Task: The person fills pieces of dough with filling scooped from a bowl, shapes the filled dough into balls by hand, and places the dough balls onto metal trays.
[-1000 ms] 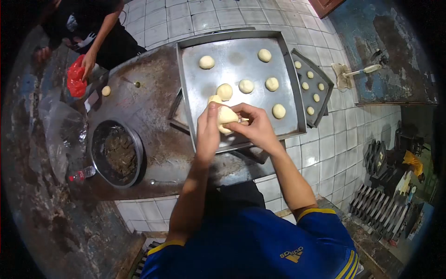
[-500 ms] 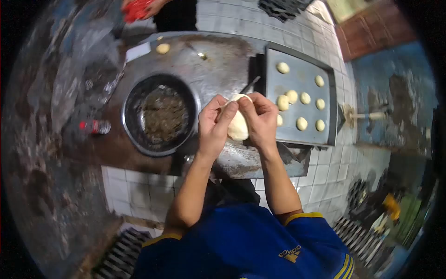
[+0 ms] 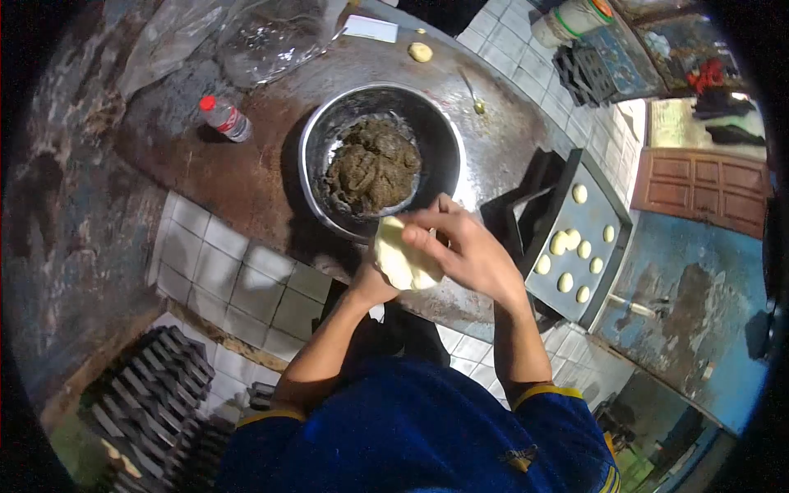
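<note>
"What did the hands hold?"
"The left hand [image 3: 371, 285] held a flattened piece of dough [image 3: 401, 263] from beneath; the right hand [image 3: 472, 251] curled over its upper edge. Whether those fingertips pressed, I couldn't tell."
"Around them?"
"A worn tabletop [image 3: 255, 177], the bowl [image 3: 431, 127] just beyond the dough, a tray [image 3: 593, 212] of dough balls [image 3: 579, 194] farther right."
"The room?"
"Pale tiles [image 3: 238, 287], a blue wall [image 3: 731, 329], a brown door [image 3: 699, 191]."

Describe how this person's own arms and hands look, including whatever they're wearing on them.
The left arm and right arm are bare below short dark blue sleeves edged with yellow trim. The left hand and right hand are ungloved; no watch or bracelet shows at either wrist.
</note>
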`<state>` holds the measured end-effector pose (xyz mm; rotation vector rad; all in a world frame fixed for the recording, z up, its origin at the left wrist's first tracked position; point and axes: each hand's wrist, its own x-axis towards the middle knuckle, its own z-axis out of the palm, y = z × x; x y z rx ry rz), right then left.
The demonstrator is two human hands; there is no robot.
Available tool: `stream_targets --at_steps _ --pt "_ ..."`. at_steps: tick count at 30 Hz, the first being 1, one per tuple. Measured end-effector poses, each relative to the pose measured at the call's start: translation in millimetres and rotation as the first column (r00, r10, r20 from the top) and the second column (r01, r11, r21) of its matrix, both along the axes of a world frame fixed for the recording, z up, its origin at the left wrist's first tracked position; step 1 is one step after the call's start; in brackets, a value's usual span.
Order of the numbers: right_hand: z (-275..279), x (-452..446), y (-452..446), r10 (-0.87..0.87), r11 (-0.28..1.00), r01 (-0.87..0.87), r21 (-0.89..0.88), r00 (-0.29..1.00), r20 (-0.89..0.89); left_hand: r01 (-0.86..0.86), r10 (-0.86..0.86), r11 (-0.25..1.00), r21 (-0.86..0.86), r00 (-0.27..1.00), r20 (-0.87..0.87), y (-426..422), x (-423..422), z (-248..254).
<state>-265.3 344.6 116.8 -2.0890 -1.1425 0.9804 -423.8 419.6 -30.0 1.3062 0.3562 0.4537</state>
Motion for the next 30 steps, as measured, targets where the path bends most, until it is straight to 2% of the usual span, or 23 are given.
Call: stream_targets --at_steps 2,3,4,5,6,7,8,9,10,11,12,13,17,18,19,23,25,26,27,28,29,30 --pt "-10 6 37 -0.122 0.970 0.075 -0.231 0.973 -0.194 -0.051 0.059 0.981 0.189 0.998 -0.037 17 -27 -33" --pt "-44 20 48 0.045 0.956 -0.061 -0.288 0.997 -0.064 -0.063 0.092 0.948 0.310 0.993 -0.077 26 -42 -47" --pt "-71 28 63 0.144 0.965 -0.123 -0.232 0.987 0.073 -0.084 0.121 0.950 0.301 0.987 -0.105 31 -52 -64" --pt "-96 36 80 0.216 0.975 -0.200 -0.100 0.957 0.194 -0.098 0.135 0.950 0.298 0.985 -0.106 44 -57 -55" --pt "-122 45 98 0.266 0.957 -0.289 0.026 0.909 0.321 -0.110 0.198 0.891 0.440 0.967 -0.158 61 -59 -33" --pt "-156 58 114 0.296 0.937 -0.344 0.064 0.876 0.380 -0.107 0.266 0.813 0.572 0.943 -0.201 75 -63 -14" --pt "-188 73 132 0.392 0.904 -0.427 -0.014 0.814 0.429 -0.118 0.277 0.813 0.570 0.940 -0.200 85 -69 -5" --pt "-210 84 150 0.482 0.861 -0.500 -0.096 0.740 0.468 0.012 0.253 0.812 0.584 0.894 -0.370 94 -76 2" --pt "-219 89 165 0.492 0.854 -0.510 -0.100 0.733 0.469 0.143 0.229 0.808 0.571 0.817 -0.529 103 -81 10" --pt "-225 90 180 0.584 0.812 -0.512 -0.282 0.704 0.404 0.161 0.190 0.881 0.445 0.741 -0.644 111 -84 19" --pt "-231 91 189 0.662 0.736 -0.503 -0.454 0.676 0.323 0.151 0.195 0.884 0.442 0.740 -0.644 113 -93 10" --pt "-240 91 193 0.631 0.774 -0.522 -0.358 0.680 0.374 0.134 0.219 0.886 0.444 0.722 -0.656 115 -105 -2" --pt "-265 98 197 0.690 0.722 -0.607 -0.331 0.595 0.412 0.049 0.352 0.841 0.539 0.707 -0.613 115 -131 -14" --pt "-263 101 194 0.657 0.740 -0.630 -0.235 0.604 0.451 0.028 0.393 0.819 0.573 0.699 -0.597 115 -134 -17" --pt "-261 105 193 0.622 0.748 -0.650 -0.136 0.614 0.487 0.091 0.354 0.849 0.520 0.633 -0.688 116 -139 -26" --pt "-234 103 187 0.648 0.751 -0.610 -0.253 0.607 0.460 -0.088 0.430 0.871 0.483 0.611 -0.664 122 -135 -33" --pt "-248 112 179 0.495 0.868 -0.478 -0.132 0.821 0.285 -0.094 0.418 0.887 0.451 0.577 -0.702 129 -127 -26" --pt "-253 118 173 0.503 0.863 -0.487 -0.130 0.814 0.290 -0.105 0.427 0.885 0.454 0.574 -0.699 131 -124 -31" --pt "-254 122 165 0.326 0.945 -0.325 -0.037 0.945 0.020 -0.142 0.399 0.902 0.408 0.636 -0.661 132 -121 -41" --pt "-251 121 156 0.123 0.992 -0.128 0.000 0.956 -0.266 -0.170 0.370 0.918 0.359 0.696 -0.616 134 -117 -46" --pt "-207 104 153 -0.012 0.995 -0.032 -0.092 0.897 -0.441 -0.172 0.372 0.917 0.361 0.698 -0.612 136 -110 -46" --pt "-185 92 148 -0.013 0.996 -0.029 -0.089 0.899 -0.439 -0.217 0.384 0.915 0.340 0.728 -0.568 135 -100 -43"
